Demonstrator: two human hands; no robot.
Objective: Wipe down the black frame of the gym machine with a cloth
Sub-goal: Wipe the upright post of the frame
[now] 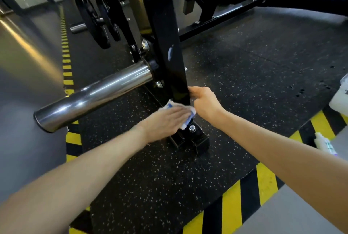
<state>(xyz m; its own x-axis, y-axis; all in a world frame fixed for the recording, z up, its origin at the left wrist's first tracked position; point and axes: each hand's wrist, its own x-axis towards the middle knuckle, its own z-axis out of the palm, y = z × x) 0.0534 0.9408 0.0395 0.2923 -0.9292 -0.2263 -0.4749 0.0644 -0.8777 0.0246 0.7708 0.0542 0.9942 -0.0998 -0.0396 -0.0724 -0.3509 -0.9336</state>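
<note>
A person's left hand [165, 120] lies flat, fingers straight and together, pressing a white cloth with blue markings [170, 105] against the foot of the black frame [169, 36] of a gym machine. The cloth is bunched under the palm and shows at the fingertips and below the little finger. Just to the right, the right hand [205, 103] holds the same upright post a little higher. Its thumb lies along the post's near right edge, and its fingers, hidden behind the steel, appear to curl round the far side. Both bare forearms reach in from the near corners. Directly below the hands, the post meets a black base bracket [197, 139] fixed with a silver bolt [192, 128], which sits just beside the cloth's lower edge. A pale smear [170, 53] marks the post's face well above the hands. A chrome sleeve [94, 94] juts from the post toward the near left, and dark weight plates [92, 17] hang farther back on the left. The machine stands on black speckled rubber flooring [244, 64] bordered near and left by yellow-and-black hazard stripes [263, 183]. At the right edge, a white container [340, 98] and a small pale bottle [323, 143] rest on the floor, well apart from the hands.
</note>
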